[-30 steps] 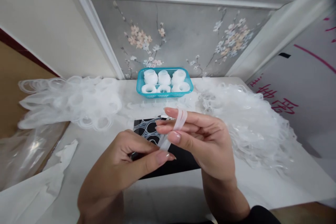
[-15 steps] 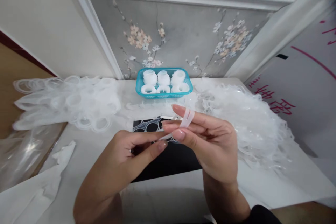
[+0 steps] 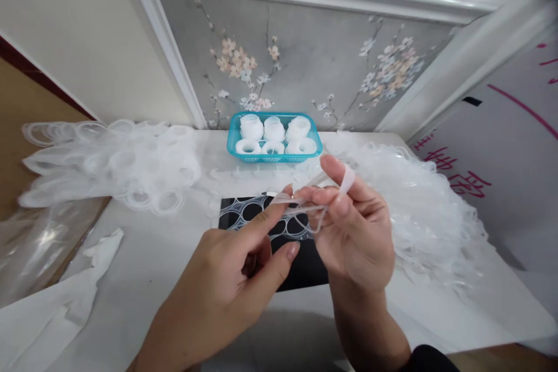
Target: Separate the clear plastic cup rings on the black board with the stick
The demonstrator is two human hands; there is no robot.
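Observation:
My right hand (image 3: 355,226) is closed on thin translucent plastic rings (image 3: 320,208). One white band (image 3: 347,179) loops over its index finger, and its thumb presses near the band's lower end. My left hand (image 3: 235,267) reaches in from the left with thumb and index finger apart. Its index fingertip touches the loose loops, while its other fingers are curled and partly hidden. Below the hands lies a black mat (image 3: 305,270) with a clear sheet of ring outlines (image 3: 244,209) on it.
A teal basket (image 3: 274,157) with several stacks of white rings stands at the back. Heaps of translucent rings lie at left (image 3: 131,163) and right (image 3: 427,215). Crumpled white sheeting (image 3: 65,302) covers the front left edge. Behind is a framed floral panel (image 3: 305,58).
My left thumb and index finger have parted from their pinch, and the left hand has shifted right. My right hand has tilted, with the band higher and the loops spread toward the left fingertip.

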